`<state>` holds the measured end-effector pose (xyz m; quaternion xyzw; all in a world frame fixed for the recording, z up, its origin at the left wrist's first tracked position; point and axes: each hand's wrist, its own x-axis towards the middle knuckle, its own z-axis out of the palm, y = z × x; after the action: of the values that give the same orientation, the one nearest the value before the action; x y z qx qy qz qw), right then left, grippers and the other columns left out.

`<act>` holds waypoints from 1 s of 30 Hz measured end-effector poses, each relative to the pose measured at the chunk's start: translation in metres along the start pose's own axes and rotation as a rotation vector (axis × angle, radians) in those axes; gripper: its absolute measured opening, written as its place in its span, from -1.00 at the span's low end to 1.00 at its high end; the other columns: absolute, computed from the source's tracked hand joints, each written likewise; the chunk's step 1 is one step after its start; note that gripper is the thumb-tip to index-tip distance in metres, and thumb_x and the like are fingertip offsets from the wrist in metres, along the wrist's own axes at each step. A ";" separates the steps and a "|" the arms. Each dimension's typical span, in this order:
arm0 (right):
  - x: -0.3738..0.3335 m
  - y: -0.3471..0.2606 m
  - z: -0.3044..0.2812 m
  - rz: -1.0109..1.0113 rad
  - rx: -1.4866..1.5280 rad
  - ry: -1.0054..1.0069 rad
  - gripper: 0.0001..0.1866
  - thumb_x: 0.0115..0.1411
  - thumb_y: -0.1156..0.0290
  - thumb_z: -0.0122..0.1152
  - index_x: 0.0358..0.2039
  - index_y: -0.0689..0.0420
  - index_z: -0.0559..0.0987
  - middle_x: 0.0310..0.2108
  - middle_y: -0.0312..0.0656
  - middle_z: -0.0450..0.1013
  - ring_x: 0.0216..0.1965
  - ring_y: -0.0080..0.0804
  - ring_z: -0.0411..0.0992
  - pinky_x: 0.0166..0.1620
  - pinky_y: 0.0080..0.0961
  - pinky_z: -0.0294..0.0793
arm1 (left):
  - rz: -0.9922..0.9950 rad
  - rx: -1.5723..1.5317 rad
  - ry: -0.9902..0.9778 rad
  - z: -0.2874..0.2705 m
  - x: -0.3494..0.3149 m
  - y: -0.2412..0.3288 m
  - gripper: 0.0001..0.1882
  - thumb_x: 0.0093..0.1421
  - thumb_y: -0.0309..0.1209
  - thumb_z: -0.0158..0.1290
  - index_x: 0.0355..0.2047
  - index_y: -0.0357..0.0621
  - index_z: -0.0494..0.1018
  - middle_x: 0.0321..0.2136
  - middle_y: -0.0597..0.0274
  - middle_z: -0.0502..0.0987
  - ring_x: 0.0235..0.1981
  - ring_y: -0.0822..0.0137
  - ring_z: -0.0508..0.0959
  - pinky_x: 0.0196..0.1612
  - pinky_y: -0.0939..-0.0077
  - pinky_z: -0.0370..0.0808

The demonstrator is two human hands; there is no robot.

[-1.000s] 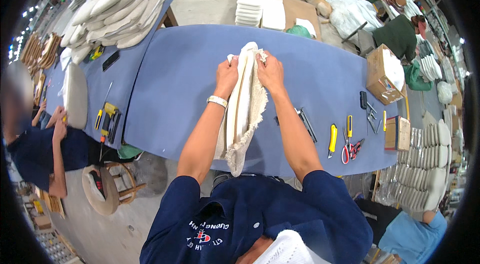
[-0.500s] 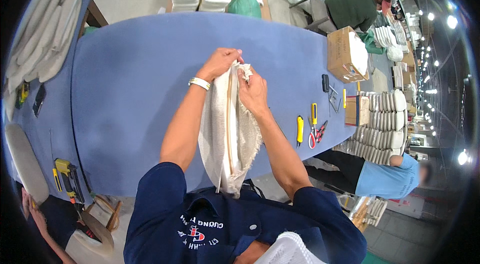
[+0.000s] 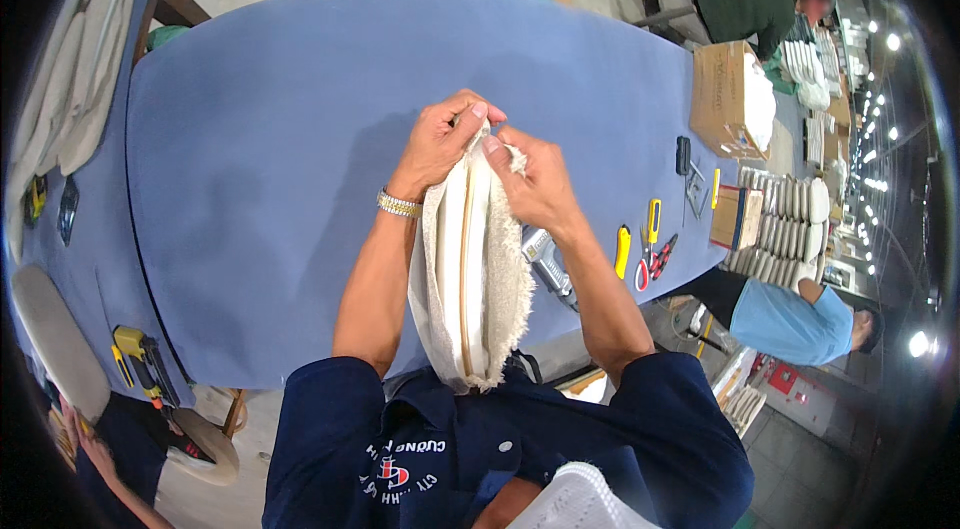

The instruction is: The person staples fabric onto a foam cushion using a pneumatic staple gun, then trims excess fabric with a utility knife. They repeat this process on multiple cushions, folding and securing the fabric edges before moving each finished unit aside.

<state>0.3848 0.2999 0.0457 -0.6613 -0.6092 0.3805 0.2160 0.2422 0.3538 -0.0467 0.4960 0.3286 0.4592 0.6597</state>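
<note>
Upright in front of my chest is a beige upholstery pad (image 3: 450, 274), edge toward me. Its fabric cover has frayed raw edges and stands apart around white padding and a thin tan strip. At the top end my left hand (image 3: 440, 141) pinches the cloth between thumb and fingers. My right hand (image 3: 537, 179) grips the frayed fabric at the same end, close beside the left. The pad's lower end is against my shirt. A grey and black power tool (image 3: 547, 266) lies by my right forearm, partly hidden by it.
The blue-topped table (image 3: 270, 179) spreads beneath my hands. To the right lie a yellow cutter (image 3: 622, 251), screwdriver (image 3: 653, 221), scissors (image 3: 642, 274) and pliers (image 3: 664, 257). A cardboard box (image 3: 722, 104) stands at the far right corner. A staple gun (image 3: 143, 361) lies left; other people work nearby.
The view has shifted, so surroundings sit differently. Both hands still hold the top of the pad, their fingers rearranged, and the pad's opening faces me more. The power tool now shows by my right forearm.
</note>
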 end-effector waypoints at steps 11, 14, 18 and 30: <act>-0.008 0.025 0.044 -0.015 0.785 0.085 -0.78 0.46 0.27 0.11 -0.29 0.13 0.53 -0.46 -0.40 0.46 -0.39 -0.70 0.36 -0.32 -0.58 0.38 | 0.317 0.229 0.084 -0.018 -0.018 0.022 -0.63 0.42 -0.26 0.00 0.06 -0.22 0.60 0.11 0.02 0.58 0.11 0.16 0.58 0.23 0.35 0.42; -0.008 0.014 0.054 0.028 0.926 0.086 -0.80 0.47 0.28 0.12 -0.26 0.13 0.53 -0.40 -0.44 0.46 -0.35 -0.75 0.37 -0.29 -0.64 0.39 | 0.237 0.463 0.086 -0.018 -0.037 0.049 -0.64 0.37 -0.35 0.08 0.10 -0.25 0.58 0.21 0.00 0.51 0.22 0.09 0.52 0.28 0.28 0.39; 0.000 0.014 0.051 -0.040 0.799 0.018 -0.80 0.46 0.28 0.12 -0.25 0.13 0.54 -0.46 -0.47 0.44 -0.37 -0.75 0.36 -0.33 -0.57 0.37 | 0.060 0.437 0.221 -0.010 -0.041 0.068 -0.75 0.36 -0.43 0.12 -0.04 -0.26 0.65 0.11 0.04 0.58 0.22 0.14 0.52 0.20 0.31 0.47; -0.029 -0.006 0.022 -0.234 -0.176 0.020 -0.75 0.15 0.39 0.24 -0.19 0.18 0.46 -0.35 0.02 0.52 -0.35 0.17 0.50 -0.35 -0.05 0.46 | 0.217 -0.010 0.355 0.020 -0.054 0.008 -0.76 0.41 -0.45 0.05 -0.22 -0.36 0.68 -0.16 0.05 0.68 0.12 0.13 0.56 0.37 0.08 0.31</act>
<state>0.3648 0.2687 0.0433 -0.6062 -0.7109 0.2911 0.2060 0.2378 0.2970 -0.0343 0.4365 0.3818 0.6095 0.5405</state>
